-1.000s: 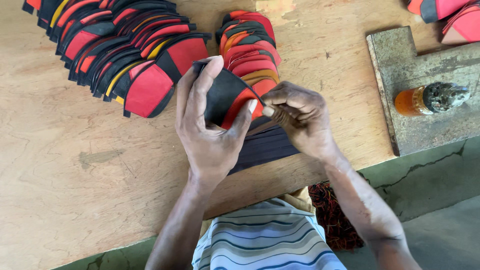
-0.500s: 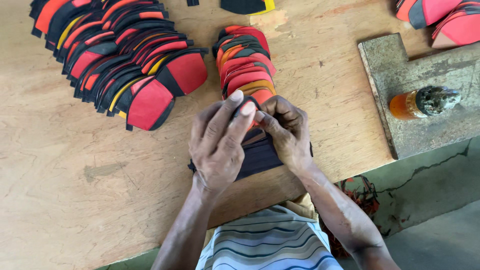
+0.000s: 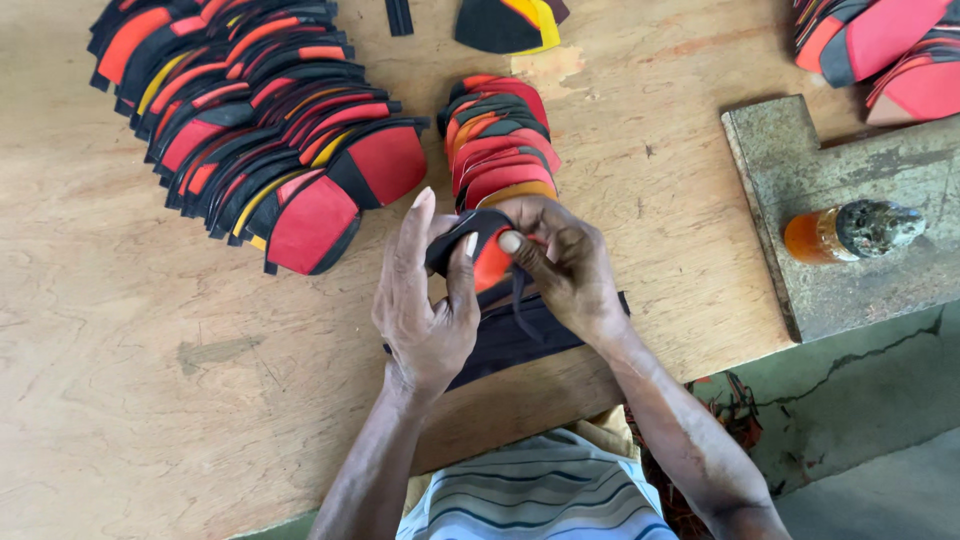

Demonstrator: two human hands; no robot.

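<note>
At frame centre I have my left hand (image 3: 425, 310) and right hand (image 3: 565, 265) both pinched shut on a black-and-red piece (image 3: 478, 250), mid-fold I judge, needing a firm press along its edge next.

Bare plywood table (image 3: 150, 400) lies open to the left; fanned red-and-black pieces (image 3: 260, 120) crowd the far side, a short stack (image 3: 500, 140) sits ahead, a stone slab (image 3: 850, 190) (bottle (image 3: 850, 232) atop) blocks right.
</note>
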